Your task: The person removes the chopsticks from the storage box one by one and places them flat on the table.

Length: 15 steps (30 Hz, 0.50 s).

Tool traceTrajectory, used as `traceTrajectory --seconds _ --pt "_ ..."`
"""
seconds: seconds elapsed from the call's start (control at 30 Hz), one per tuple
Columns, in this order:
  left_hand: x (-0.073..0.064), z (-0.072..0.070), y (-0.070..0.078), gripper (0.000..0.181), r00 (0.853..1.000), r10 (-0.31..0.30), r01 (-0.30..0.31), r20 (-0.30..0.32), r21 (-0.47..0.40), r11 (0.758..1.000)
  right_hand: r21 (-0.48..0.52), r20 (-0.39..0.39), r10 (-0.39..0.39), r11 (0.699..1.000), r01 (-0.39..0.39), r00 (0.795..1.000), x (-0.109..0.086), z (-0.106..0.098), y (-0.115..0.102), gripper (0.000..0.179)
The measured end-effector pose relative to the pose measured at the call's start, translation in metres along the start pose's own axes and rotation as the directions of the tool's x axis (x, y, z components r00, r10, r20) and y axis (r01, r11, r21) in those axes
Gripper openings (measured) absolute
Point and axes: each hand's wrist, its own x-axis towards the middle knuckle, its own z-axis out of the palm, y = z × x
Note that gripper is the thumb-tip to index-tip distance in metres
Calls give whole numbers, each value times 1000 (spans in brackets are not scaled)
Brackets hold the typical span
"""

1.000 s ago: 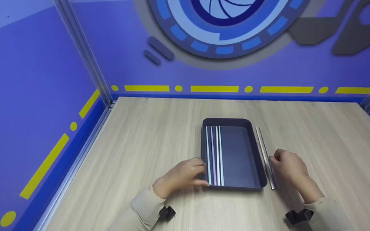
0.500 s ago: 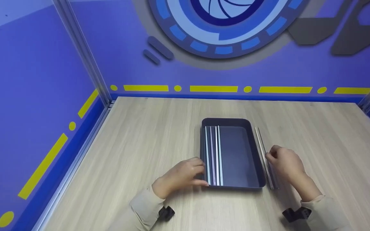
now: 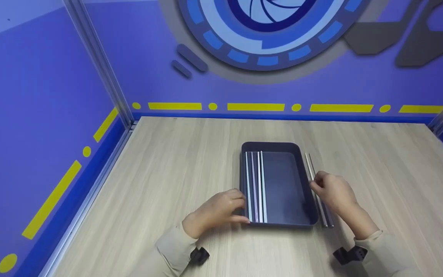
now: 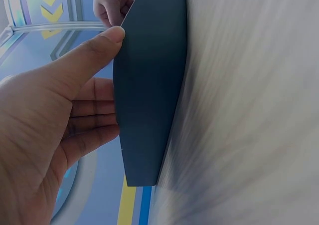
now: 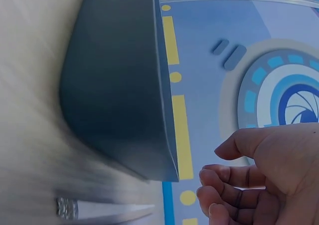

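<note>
A dark grey rectangular tray (image 3: 287, 184) stands on the wooden table, with several slim metal chopsticks (image 3: 255, 184) lying lengthwise along its left side. My left hand (image 3: 221, 209) holds the tray's near left corner. In the left wrist view, the thumb (image 4: 112, 35) lies on the rim and the other fingers are against it lower down. Two silver chopsticks (image 3: 323, 215) lie on the table along the tray's right wall. Over them is my right hand (image 3: 335, 192), fingers loosely bent. The right wrist view shows a gap between thumb and index finger (image 5: 224, 172), nothing held.
The pale wooden table (image 3: 167, 173) runs back to a blue-purple patterned panel (image 3: 140, 69). A metal frame post (image 3: 102, 57) rises at the back left corner. Black straps with small mounts (image 3: 200, 256) are on both wrists.
My right hand has shifted left and slightly away from me, over the chopsticks beside the tray. My left hand, the tray and the chopsticks in it stay in place.
</note>
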Motion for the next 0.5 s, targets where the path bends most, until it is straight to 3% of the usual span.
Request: traceTrajectory --seconds 0.5 --pt "-1 0 -1 38 1000 13 -13 -22 6 1000 7 19 -85 996 85 996 3 12 -16 13"
